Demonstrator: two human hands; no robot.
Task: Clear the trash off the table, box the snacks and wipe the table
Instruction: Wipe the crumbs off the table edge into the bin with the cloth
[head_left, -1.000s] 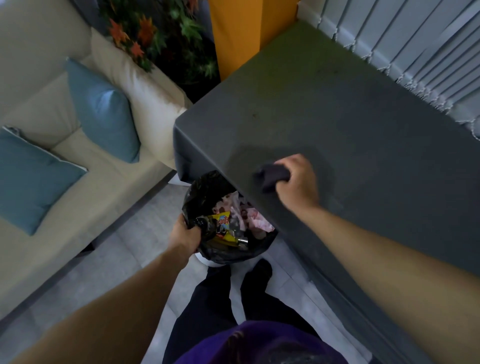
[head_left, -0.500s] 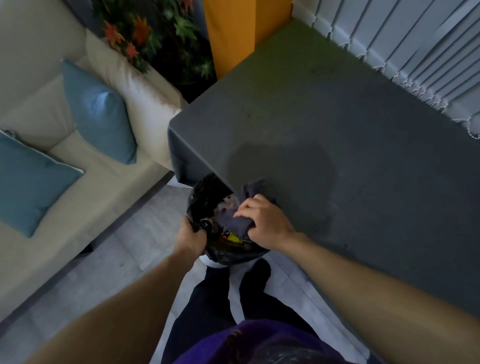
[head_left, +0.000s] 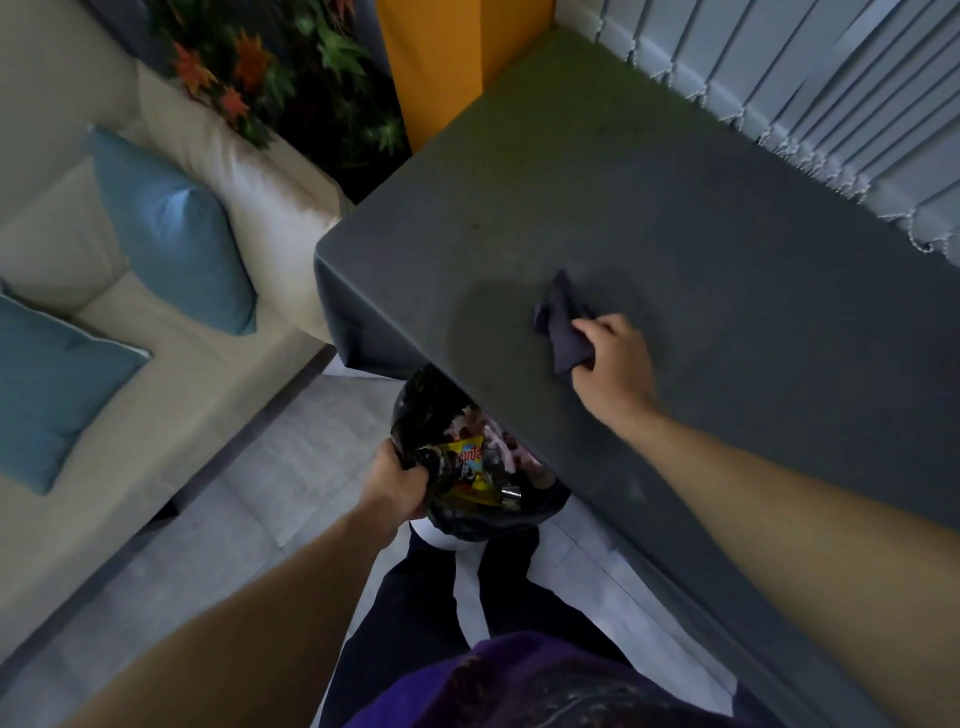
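My right hand (head_left: 613, 358) grips a dark crumpled cloth (head_left: 561, 327) on the grey table (head_left: 753, 322), a short way in from its near edge. Below that edge my left hand (head_left: 397, 483) holds the rim of a black trash bag (head_left: 415, 415) lining a white bin. The bag holds wrappers, a yellow snack packet (head_left: 467, 460) and pink crumpled paper. A darker damp-looking patch on the tabletop surrounds the cloth.
A cream sofa (head_left: 156, 395) with blue cushions (head_left: 171, 234) stands to the left across a strip of grey floor. A plant (head_left: 270, 67) and an orange pillar (head_left: 436, 62) are behind the table's far corner. Vertical blinds (head_left: 831, 104) run along the table's far side.
My right hand with the cloth swept to the table edge over the bag, then moved back up onto the tabletop. The left hand kept hold of the bag rim.
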